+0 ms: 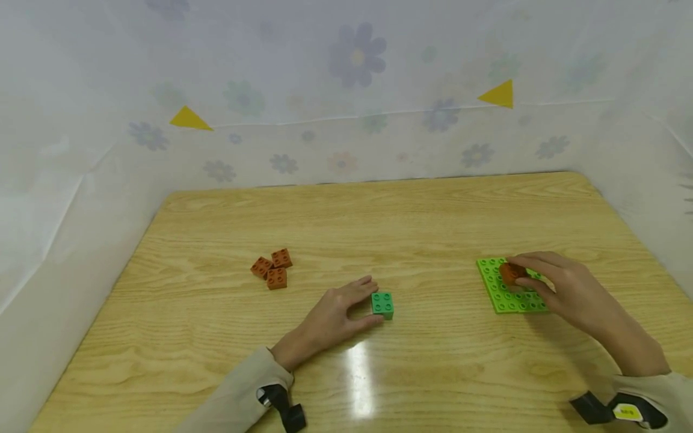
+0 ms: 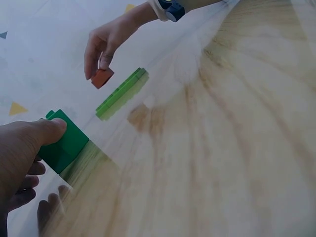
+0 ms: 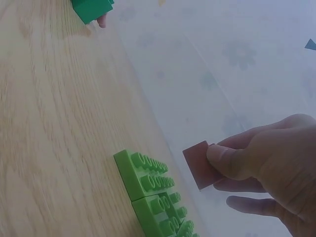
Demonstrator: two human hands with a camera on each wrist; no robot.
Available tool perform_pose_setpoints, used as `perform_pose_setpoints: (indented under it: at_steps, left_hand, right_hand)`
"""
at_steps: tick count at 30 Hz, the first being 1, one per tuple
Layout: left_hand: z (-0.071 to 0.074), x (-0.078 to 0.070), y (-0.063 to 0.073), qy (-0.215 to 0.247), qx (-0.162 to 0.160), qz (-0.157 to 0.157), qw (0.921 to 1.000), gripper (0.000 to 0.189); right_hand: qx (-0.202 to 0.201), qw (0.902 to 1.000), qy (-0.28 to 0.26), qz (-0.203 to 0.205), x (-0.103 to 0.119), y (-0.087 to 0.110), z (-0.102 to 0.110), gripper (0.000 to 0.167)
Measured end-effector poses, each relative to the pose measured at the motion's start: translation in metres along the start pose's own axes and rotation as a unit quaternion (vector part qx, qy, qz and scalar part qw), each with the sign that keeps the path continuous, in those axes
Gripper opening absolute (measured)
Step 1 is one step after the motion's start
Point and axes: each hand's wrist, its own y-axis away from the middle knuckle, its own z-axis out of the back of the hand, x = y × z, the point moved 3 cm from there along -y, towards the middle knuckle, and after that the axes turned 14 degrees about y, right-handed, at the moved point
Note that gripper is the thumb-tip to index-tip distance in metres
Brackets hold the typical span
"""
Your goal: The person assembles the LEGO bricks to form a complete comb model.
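Note:
My right hand [image 1: 576,291] pinches an orange-brown building brick [image 1: 511,275] between thumb and fingers. In the right wrist view that brick [image 3: 201,164] is held in the air, apart from the studded light green baseplate [image 3: 148,190]. The baseplate [image 1: 506,300] lies flat on the right part of the table. Near the table's middle my left hand [image 1: 341,313] grips a darker green brick [image 1: 382,305] by its sides, thumb on the near side. From the left wrist view, the thumb presses one face of this green brick [image 2: 66,145], which is at the tabletop.
Three orange-brown bricks [image 1: 277,278] lie close together on the left part of the wooden table [image 1: 335,228]. A white flowered sheet [image 1: 303,72] hangs behind the table and along its sides, with yellow triangles [image 1: 498,95] on it.

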Motion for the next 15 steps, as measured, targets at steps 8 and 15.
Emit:
perform_pose_setpoints:
  at_steps: [8,15]
  left_hand:
    - [0.001,-0.001,0.001,-0.014,-0.002,-0.002,0.9999,0.055]
    - [0.0,-0.001,0.0,-0.02,0.001,-0.01,0.9998,0.056]
  right_hand:
    - [-0.011,0.9999,-0.005,0.004,0.006,-0.007,-0.001,0.067]
    - [-0.017,0.9998,-0.009,0.01,0.012,-0.013,-0.002,0.068]
